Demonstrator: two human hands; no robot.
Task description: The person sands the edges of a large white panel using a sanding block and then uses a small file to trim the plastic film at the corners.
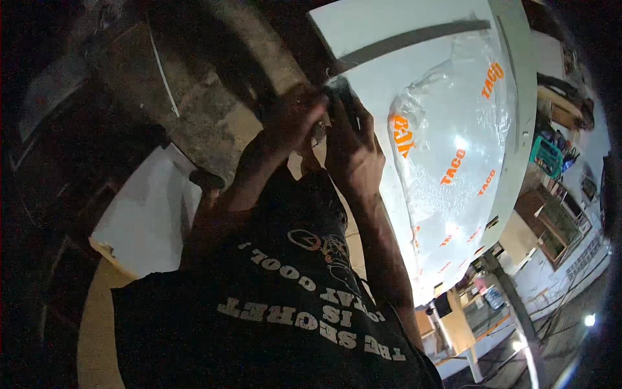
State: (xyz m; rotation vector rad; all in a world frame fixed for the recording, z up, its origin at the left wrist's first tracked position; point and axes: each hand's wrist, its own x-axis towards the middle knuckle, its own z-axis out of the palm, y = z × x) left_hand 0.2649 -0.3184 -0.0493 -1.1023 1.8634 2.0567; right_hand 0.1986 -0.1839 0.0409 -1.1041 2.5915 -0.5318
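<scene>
Small dark object (319, 129): sits between the two hands at the left edge of the large white panel (363, 39), near the panel's upper left part. Mostly hidden by fingers; kind cannot be told.

Left hand (291, 120): raised in front of the chest, fingers curled in around the dark object from the left. Closed on it as far as can be seen; the exact grip is hidden in shadow.

Right hand (350, 152): just beside the left hand, touching it or nearly so. Back of the hand faces the camera, fingers bent upward and pressed against the dark object and the panel edge. Whether it actually clasps the object cannot be told.

Both forearms rise from the lower edge, over a black shirt with pale lettering (291, 305).

White panel: large, curved by the lens, fills the upper right. A dark strip (414, 37) runs across its upper part. Clear plastic film with orange print (453, 149) covers much of its face, wrinkled and glossy, with a bright glare spot.

Left of the forearms: a white slab (146, 217) lying tilted, lower down. Behind it, dim grey wall (194, 97).

Far right: cluttered shelves, a green crate (546, 155), wooden furniture (453, 324) below.
</scene>
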